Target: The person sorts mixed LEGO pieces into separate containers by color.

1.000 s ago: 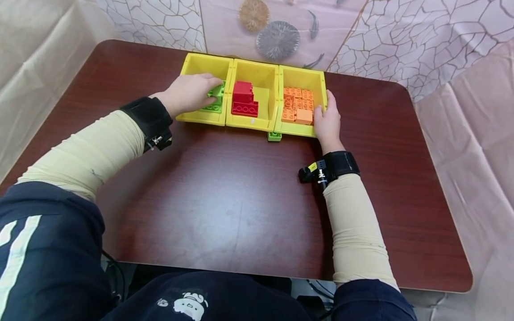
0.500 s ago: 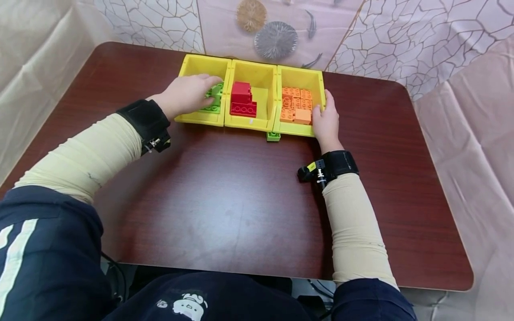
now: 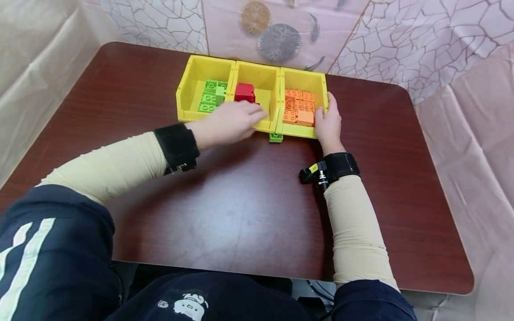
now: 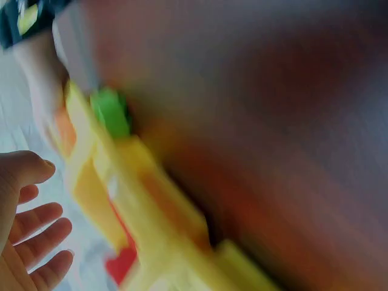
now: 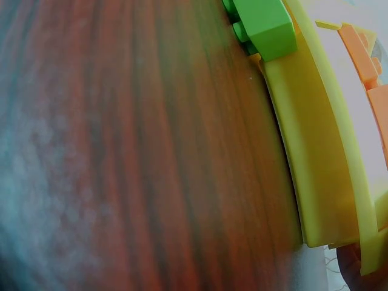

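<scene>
My left hand (image 3: 233, 122) is over the front of the middle yellow bin (image 3: 263, 76), its fingers loosely bent and holding nothing; the left wrist view also shows nothing in it. It partly hides the red bricks (image 3: 244, 92) in that bin. At the far right, my right hand (image 3: 329, 125) grips the side wall of the right yellow bin (image 3: 303, 76), thumb inside and fingers outside. Orange bricks (image 3: 298, 105) lie in this bin. A single green brick (image 3: 275, 137) sits against the front between the middle and right bins.
The left yellow bin (image 3: 181, 100) holds several green bricks (image 3: 209, 97), one standing higher. All three bins stand side by side near the back of the dark brown table (image 3: 241, 214). A patterned cloth (image 3: 361, 40) hangs behind the table.
My left hand has come out of the left bin, away from the green bricks, and moved right and toward me to the middle bin. My right hand stays on the right bin.
</scene>
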`<state>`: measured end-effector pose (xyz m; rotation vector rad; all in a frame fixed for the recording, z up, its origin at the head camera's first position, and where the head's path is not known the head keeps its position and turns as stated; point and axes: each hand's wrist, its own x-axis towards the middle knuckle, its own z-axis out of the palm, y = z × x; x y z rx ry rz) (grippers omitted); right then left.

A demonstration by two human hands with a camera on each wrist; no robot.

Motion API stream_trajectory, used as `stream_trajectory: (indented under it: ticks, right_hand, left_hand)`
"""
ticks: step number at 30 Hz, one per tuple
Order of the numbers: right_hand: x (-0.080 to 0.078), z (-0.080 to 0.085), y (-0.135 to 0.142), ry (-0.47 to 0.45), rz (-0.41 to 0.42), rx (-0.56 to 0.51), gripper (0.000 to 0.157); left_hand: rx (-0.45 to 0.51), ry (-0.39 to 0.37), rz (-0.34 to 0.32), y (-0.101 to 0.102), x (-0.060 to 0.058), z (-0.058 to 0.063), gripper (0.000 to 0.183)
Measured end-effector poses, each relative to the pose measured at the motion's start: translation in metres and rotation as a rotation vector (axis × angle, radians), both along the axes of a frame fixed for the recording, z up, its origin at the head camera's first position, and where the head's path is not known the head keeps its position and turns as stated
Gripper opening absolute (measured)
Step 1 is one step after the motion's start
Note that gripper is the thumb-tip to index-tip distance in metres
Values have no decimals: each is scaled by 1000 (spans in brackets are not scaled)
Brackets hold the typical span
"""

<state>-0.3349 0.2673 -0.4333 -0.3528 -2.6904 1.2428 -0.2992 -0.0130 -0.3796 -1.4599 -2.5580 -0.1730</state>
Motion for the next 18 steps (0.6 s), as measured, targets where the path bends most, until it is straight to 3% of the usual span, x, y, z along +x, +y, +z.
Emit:
stream_trajectory:
  ticks: [4,8,13,18]
  right_hand:
    - [0,-1,1,-1,-2,-7,53]
    - [1,-3,0,10,4,-11,53]
    - [1,-3,0,17,11,-8,53]
    - [1,-1,0,26,13,-16,53]
  left_hand:
    - [-65,0,-88,27,12,-17,43]
    - [-137,-9,-88,41,17,-31,42]
    - [-186,-69,-37,44,17,-36,43]
    - [-169,-70,-60,36,18,-35,44]
